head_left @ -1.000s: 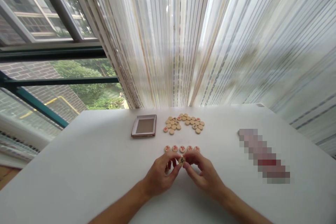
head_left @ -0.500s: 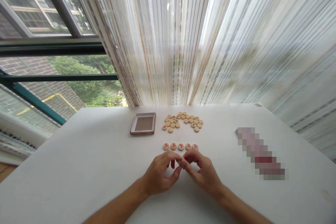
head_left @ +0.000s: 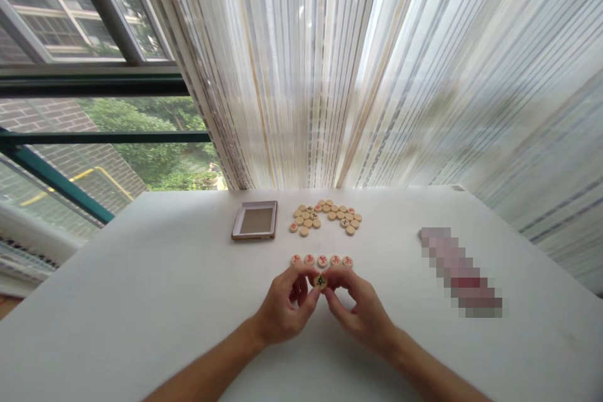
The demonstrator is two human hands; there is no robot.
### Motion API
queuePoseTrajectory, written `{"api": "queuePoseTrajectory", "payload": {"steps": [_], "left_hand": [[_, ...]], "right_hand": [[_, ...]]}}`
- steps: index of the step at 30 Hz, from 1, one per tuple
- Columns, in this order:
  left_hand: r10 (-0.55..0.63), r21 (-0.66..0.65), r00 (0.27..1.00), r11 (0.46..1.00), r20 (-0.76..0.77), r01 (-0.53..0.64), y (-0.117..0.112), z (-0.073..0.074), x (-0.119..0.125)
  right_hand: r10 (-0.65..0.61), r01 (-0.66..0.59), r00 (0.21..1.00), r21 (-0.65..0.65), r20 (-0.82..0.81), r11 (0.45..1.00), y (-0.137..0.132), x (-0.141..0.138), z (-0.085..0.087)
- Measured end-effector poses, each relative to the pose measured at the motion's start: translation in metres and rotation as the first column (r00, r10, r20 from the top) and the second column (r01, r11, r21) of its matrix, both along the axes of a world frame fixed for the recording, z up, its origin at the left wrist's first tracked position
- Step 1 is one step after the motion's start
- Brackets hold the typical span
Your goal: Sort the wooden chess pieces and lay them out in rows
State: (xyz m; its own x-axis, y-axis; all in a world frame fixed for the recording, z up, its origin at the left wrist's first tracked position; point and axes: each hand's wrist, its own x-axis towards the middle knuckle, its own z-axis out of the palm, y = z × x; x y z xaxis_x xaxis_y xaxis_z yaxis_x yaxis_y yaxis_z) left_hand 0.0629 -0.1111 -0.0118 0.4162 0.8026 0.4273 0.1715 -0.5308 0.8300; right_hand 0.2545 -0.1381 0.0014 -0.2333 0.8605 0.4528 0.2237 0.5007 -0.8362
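Note:
Between the fingertips of both hands is a round Chinese chess piece [head_left: 320, 281], its black character facing me. My left hand [head_left: 288, 301] pinches it from the left with thumb and forefinger. From the right, the fingers of my right hand [head_left: 358, 301] close on its other edge. Just beyond my fingers lies a row of several red-marked Chinese chess pieces [head_left: 323, 260], face up, partly covered by my fingers at its near side. Farther back is a loose arc of wooden pieces [head_left: 333, 215], mostly blank side up, a few showing red or black characters.
A shallow open box [head_left: 254, 221] sits left of the loose pieces on the white table [head_left: 164, 289]. A pixelated, blurred-out object [head_left: 464, 273] lies at the right. Striped curtains [head_left: 301, 75] hang along the table's far edge, beside an open window at left.
The piece, mostly hidden by my fingers before, now shows its black character toward me. Both hands have shifted slightly left as the view moved a little. The row and loose pieces keep their arrangement.

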Motion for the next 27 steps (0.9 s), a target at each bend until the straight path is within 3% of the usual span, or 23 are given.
{"api": "queuePoseTrajectory", "payload": {"steps": [9,27], "left_hand": [[-0.056,-0.191,0.996,0.979,0.073,0.069,-0.003,-0.002,0.003],[-0.027,-0.177,0.999,0.984,0.027,0.032,0.0,-0.008,0.001]], "right_hand": [[-0.034,0.033,0.999,0.038,0.04,0.999,0.001,-0.001,-0.01],[-0.047,0.034,0.994,0.13,0.095,0.991,0.0,-0.002,-0.006]]}}
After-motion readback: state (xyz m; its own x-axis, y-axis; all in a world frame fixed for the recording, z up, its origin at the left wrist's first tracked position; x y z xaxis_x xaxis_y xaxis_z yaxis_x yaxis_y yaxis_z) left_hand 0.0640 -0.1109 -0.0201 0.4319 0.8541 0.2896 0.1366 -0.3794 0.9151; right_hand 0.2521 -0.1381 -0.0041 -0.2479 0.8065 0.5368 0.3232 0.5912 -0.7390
